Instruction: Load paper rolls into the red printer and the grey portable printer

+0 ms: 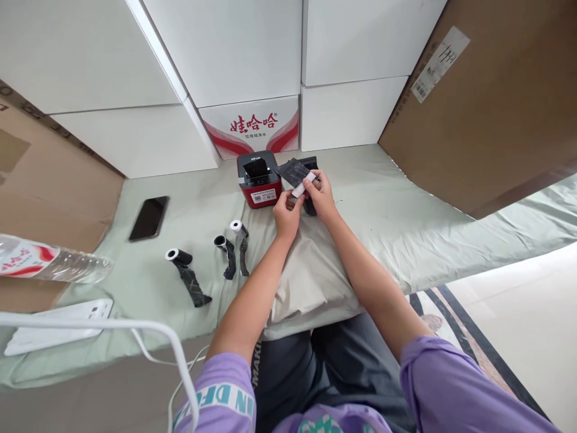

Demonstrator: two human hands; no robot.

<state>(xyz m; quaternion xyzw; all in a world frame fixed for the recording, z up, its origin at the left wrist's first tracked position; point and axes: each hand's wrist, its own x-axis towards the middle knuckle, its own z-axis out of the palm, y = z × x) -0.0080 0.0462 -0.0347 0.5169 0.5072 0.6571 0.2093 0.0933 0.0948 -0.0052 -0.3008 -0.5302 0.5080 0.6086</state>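
Observation:
My left hand (287,211) and my right hand (321,191) meet just right of a small red and black printer (258,180) with its lid open. Together they hold a white paper roll (299,189) with dark wrapping (294,171) partly peeled off it. Both hands pinch the roll from either side. Three more wrapped rolls lie on the pale green sheet to the left: one (179,258) with a long dark strip trailing, and two (225,246) (240,231) close together. A black item (310,162) sits behind my right hand, mostly hidden.
A black phone (149,218) lies on the sheet at the left. A plastic water bottle (49,263) and a white power strip (58,323) with cable sit at the near left. White boxes and a printed carton (252,126) stand behind; brown cardboard (487,102) leans at right.

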